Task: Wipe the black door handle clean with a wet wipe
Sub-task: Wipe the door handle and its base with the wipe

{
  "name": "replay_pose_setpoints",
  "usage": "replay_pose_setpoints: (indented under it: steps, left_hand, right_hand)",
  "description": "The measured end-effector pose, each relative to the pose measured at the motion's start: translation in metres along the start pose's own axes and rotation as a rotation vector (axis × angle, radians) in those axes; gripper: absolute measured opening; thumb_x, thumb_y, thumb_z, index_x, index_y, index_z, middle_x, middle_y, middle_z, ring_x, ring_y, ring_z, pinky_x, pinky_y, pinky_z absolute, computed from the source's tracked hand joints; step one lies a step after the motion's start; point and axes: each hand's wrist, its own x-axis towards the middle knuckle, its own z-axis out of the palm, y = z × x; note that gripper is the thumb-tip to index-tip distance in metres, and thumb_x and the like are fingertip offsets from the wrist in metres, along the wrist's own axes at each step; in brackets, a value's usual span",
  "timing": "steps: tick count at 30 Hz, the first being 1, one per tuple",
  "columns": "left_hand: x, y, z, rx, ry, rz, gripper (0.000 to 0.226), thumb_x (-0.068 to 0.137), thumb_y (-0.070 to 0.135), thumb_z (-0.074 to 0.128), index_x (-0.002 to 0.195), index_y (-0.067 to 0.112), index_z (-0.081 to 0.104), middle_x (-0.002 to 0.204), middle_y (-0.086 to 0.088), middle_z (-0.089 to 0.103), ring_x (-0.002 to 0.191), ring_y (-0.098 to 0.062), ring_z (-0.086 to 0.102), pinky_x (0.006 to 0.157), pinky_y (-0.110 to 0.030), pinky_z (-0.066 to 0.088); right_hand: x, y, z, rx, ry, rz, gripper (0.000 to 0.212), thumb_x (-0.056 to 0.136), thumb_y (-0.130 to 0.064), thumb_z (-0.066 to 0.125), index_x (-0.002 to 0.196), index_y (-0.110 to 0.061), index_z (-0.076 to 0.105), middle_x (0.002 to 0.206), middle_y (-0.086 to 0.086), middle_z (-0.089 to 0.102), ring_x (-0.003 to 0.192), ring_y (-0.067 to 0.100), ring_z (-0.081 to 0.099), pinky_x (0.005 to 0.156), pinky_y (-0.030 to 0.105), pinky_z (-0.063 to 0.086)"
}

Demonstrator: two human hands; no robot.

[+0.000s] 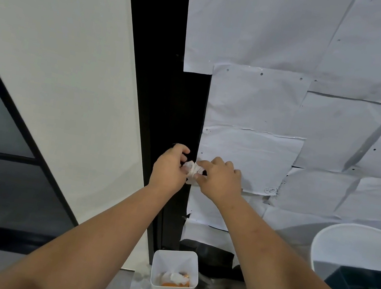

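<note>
both hands meet at the black door edge; left hand (170,168) and right hand (220,178) fingers pinched on the wet wipe (194,170). handle itself hidden behind them, so keep the wipe wrapped round w/ firm pressure. white bin (344,243) contents unseen; small tub (173,277) holds used wipes, orange scraps.

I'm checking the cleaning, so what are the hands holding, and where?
Both hands hold a crumpled white wipe: the left hand pinches its left side, the right hand its right side.
</note>
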Motion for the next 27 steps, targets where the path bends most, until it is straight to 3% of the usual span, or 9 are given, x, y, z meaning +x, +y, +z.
replay_pose_setpoints:
  steps: [4, 9, 18, 27]
  left_hand:
    - [0.01, -0.017, -0.004, 0.312, 0.022, 0.139, 0.023, 0.09, 0.026, 0.066, 0.113, 0.024, 0.07, 0.105, 0.002, 0.065, 0.1, -0.019, 0.054, 0.082, -0.036, 0.049]
    - [0.012, -0.02, -0.005, 0.328, -0.005, 0.16, 0.014, 0.09, 0.026, 0.066, 0.101, 0.029, 0.074, 0.097, 0.005, 0.062, 0.097, -0.018, 0.052, 0.08, -0.033, 0.046]
    - [0.012, -0.021, -0.006, 0.331, -0.028, 0.163, 0.021, 0.093, 0.023, 0.062, 0.111, 0.026, 0.071, 0.105, 0.005, 0.061, 0.102, -0.019, 0.05, 0.087, -0.032, 0.044]
    - [-0.001, -0.008, 0.0, 0.409, 0.003, 0.131, 0.028, 0.094, 0.039, 0.056, 0.12, 0.034, 0.064, 0.113, 0.002, 0.055, 0.107, -0.022, 0.048, 0.089, -0.036, 0.039]
  right_hand:
    - [0.0, -0.005, 0.005, -0.101, 0.112, -0.051, 0.032, 0.088, -0.033, 0.053, 0.119, -0.032, 0.06, 0.111, 0.0, 0.056, 0.106, 0.025, 0.047, 0.087, 0.041, 0.033]
    - [0.004, -0.005, 0.0, -0.203, 0.141, -0.109, 0.019, 0.086, -0.032, 0.055, 0.099, -0.028, 0.069, 0.096, -0.001, 0.057, 0.099, 0.025, 0.047, 0.087, 0.041, 0.031]
    - [-0.002, 0.016, -0.006, -0.272, 0.14, -0.023, 0.016, 0.079, -0.015, 0.057, 0.074, -0.025, 0.069, 0.083, -0.001, 0.058, 0.089, 0.027, 0.049, 0.082, 0.04, 0.031]
    - [-0.018, 0.03, -0.011, -0.332, 0.086, 0.032, 0.017, 0.078, -0.011, 0.051, 0.076, -0.015, 0.067, 0.081, -0.001, 0.05, 0.093, 0.026, 0.047, 0.082, 0.039, 0.029]
